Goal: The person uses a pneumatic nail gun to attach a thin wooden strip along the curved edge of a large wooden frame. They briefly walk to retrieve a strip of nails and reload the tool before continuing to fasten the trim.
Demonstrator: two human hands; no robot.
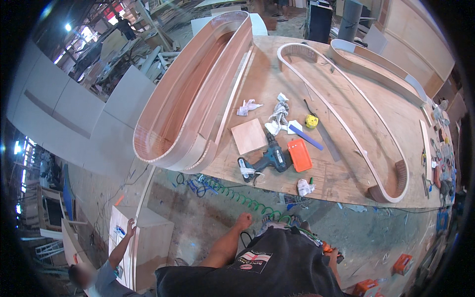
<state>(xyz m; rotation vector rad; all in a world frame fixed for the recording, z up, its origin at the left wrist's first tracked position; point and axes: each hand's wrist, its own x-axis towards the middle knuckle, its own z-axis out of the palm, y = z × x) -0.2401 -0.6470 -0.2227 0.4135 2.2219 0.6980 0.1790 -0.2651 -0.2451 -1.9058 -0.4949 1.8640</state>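
Observation:
My left hand (244, 221) hangs over the floor between my body and the table, its fingers curled in with nothing visible in them. Down at my right side, my right hand (334, 256) is closed round an orange and black air tool (327, 247), partly hidden by my shirt; its exact kind is not clear. A coiled green air hose (241, 198) runs below the table edge toward me. On the wooden table (316, 185) stands a long, round-ended curved plywood frame (190, 99). A blue-black cordless drill (271, 157) lies near the front edge, beside an orange tray (300, 155).
A thin oval wooden frame (346, 126) and another curved frame (381, 69) occupy the table's right side. A yellow tape measure (311, 121) and square board (249, 136) lie mid-table. At lower left, another person's hand (131, 227) touches a long strip (136, 247) beside a pale box (153, 237).

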